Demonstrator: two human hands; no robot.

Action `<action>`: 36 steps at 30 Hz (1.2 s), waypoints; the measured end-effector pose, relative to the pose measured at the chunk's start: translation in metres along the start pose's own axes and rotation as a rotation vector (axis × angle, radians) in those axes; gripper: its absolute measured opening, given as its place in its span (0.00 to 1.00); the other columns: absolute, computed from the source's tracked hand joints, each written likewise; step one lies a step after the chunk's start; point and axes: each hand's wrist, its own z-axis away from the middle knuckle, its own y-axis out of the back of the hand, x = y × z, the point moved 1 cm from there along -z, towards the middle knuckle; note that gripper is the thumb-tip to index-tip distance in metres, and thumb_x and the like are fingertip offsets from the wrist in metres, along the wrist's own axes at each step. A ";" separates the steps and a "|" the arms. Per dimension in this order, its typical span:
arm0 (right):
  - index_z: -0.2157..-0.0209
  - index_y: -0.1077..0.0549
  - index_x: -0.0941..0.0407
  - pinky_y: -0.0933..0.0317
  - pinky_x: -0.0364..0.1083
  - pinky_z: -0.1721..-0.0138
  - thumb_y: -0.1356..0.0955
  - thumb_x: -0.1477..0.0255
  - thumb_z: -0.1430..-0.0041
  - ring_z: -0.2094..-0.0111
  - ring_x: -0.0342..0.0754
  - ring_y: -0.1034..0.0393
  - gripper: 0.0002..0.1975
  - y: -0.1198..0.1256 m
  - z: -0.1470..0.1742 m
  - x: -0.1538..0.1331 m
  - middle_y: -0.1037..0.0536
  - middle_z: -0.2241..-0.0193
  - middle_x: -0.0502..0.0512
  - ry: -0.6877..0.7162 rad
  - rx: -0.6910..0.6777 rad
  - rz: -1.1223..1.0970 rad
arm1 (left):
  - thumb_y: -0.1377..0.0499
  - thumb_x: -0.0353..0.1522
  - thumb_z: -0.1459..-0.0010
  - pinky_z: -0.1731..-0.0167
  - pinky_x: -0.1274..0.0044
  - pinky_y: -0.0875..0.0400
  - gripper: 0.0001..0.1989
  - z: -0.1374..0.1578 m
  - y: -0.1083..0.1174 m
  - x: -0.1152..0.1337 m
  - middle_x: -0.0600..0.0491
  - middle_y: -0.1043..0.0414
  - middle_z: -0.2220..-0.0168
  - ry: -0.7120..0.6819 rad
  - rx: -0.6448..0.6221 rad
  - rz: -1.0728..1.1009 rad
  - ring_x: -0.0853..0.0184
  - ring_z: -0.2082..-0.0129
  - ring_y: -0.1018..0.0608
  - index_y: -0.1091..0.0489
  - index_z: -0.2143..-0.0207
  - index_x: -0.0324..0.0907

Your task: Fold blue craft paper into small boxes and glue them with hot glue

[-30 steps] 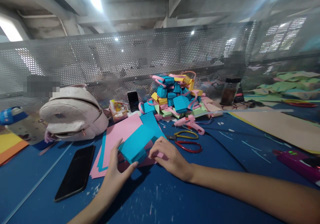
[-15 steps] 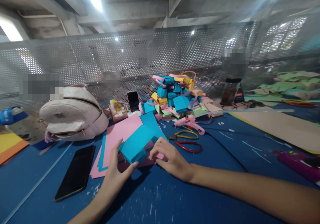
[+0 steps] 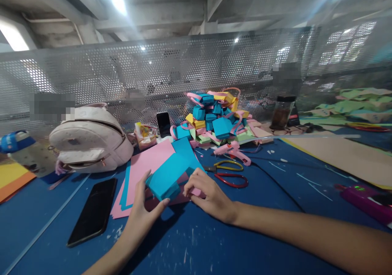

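My left hand (image 3: 145,205) grips a folded blue paper box (image 3: 170,175) from its left side, thumb at the near end and fingers along the far side. The box is tilted, with a blue flap reaching right. Close to the box's right side, my right hand (image 3: 208,195) has its fingers curled in against the thumb. A bit of pink shows between them; whether it is a held strip or paper behind I cannot tell. Under the box lie pink paper sheets (image 3: 154,154) and blue sheets (image 3: 185,148).
Right of the sheets lie scissors (image 3: 231,180) with red and yellow handles and a pink glue gun (image 3: 232,150) with its cord. Behind stands a heap of paper boxes (image 3: 222,128). A black phone (image 3: 93,211), a white backpack (image 3: 88,140) and a bottle (image 3: 29,156) are left.
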 end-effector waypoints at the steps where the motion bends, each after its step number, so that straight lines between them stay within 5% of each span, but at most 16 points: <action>1: 0.66 0.30 0.53 0.37 0.47 0.63 0.35 0.86 0.44 0.63 0.49 0.37 0.12 0.000 0.000 0.000 0.26 0.70 0.51 -0.002 -0.005 0.001 | 0.38 0.45 0.45 0.40 0.55 0.41 0.40 0.000 0.000 0.000 0.42 0.51 0.32 -0.002 -0.010 -0.003 0.46 0.35 0.41 0.51 0.35 0.48; 15: 0.67 0.31 0.53 0.38 0.46 0.63 0.35 0.88 0.46 0.63 0.49 0.36 0.15 0.000 0.001 0.003 0.26 0.70 0.50 -0.008 -0.012 0.000 | 0.37 0.44 0.46 0.44 0.57 0.33 0.40 0.000 0.000 -0.002 0.42 0.50 0.32 0.017 -0.020 0.033 0.46 0.36 0.37 0.51 0.34 0.49; 36: 0.67 0.29 0.54 0.36 0.43 0.65 0.35 0.86 0.43 0.66 0.44 0.31 0.11 0.000 0.000 0.004 0.28 0.69 0.50 -0.090 -0.012 -0.166 | 0.37 0.44 0.45 0.40 0.56 0.40 0.39 0.000 0.000 -0.003 0.43 0.47 0.34 0.004 -0.005 0.024 0.47 0.36 0.38 0.48 0.35 0.49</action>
